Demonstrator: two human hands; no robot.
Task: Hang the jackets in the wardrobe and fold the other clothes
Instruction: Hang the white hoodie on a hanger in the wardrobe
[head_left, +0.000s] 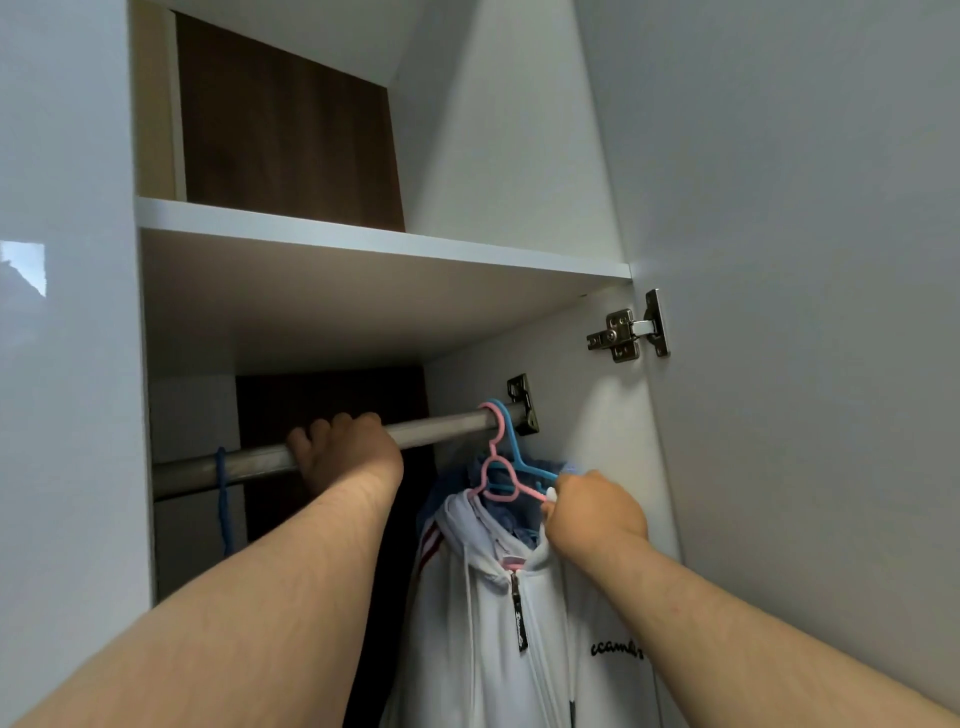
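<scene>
View up into an open wardrobe (498, 156). A metal rail (441, 428) runs across it beneath a white shelf (363, 240). The left hand (345, 449) curls its fingers over the rail near its middle, gripping it. At the rail's right end, beside the bracket (524, 402), 2 hangers hook on: a pink hanger (497, 497) in front, a blue hanger (511, 441) behind. A white jacket (493, 634) hangs on the pink hanger, with a blue garment (449, 486) behind it. The right hand (595, 514) pinches the pink hanger's right tip at the jacket's shoulder. A blue cord (223, 499) loops over the rail's left end. A metal hinge (626, 332) joins the open door (805, 260) on the right.
</scene>
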